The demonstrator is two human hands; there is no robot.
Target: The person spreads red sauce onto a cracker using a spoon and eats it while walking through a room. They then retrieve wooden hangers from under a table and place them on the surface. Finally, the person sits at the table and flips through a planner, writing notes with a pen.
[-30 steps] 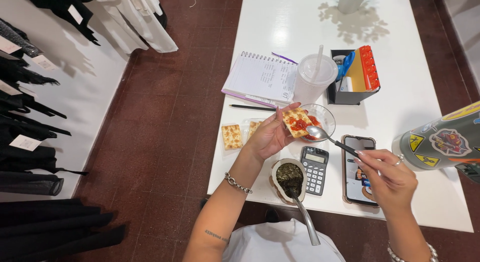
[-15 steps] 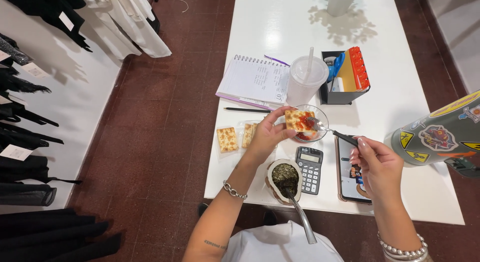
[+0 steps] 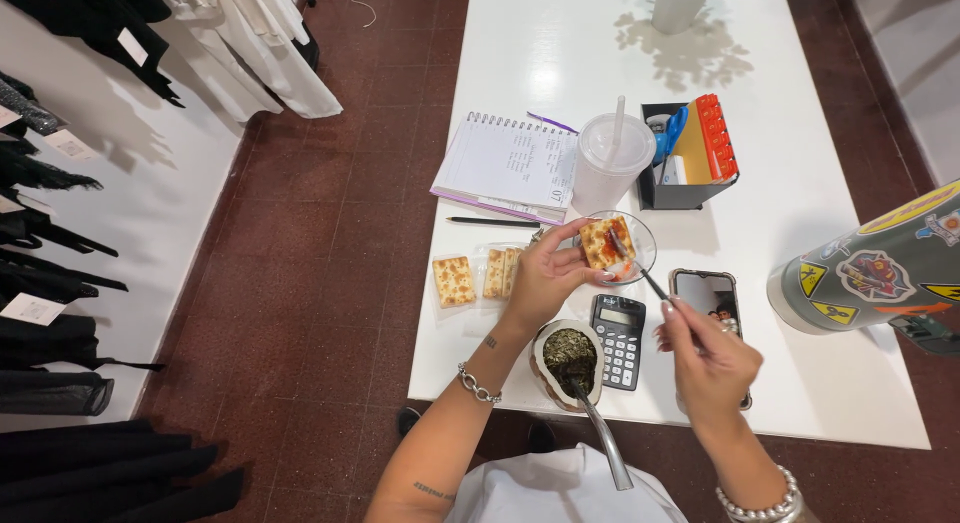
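Cracker (image 3: pixel 601 241) sits flat in the left hand (image 3: pixel 545 276), held by the fingertips just over the near rim of a small glass bowl (image 3: pixel 640 245) that has red jam at its bottom. The right hand (image 3: pixel 708 358) is nearer the person and to the right, its fingers closed on the handle of a thin knife (image 3: pixel 640 273). The knife's long axis runs up and to the left from that grip, so its tip lies on the cracker's top, which is already smeared red. The cracker thus lies up-left of the right grip, along the line of the blade.

On the white bench (image 3: pixel 560 43), two more crackers (image 3: pixel 476 277) lie in a clear wrapper left of the left hand. A gourd cup (image 3: pixel 566 361) filled with green herb holds a metal straw and stands below the left hand, just beside a calculator (image 3: pixel 618 338). A lidded plastic cup (image 3: pixel 608 161) with a straw stands behind the bowl, and a black box (image 3: pixel 686 155) holds pens and coloured items.
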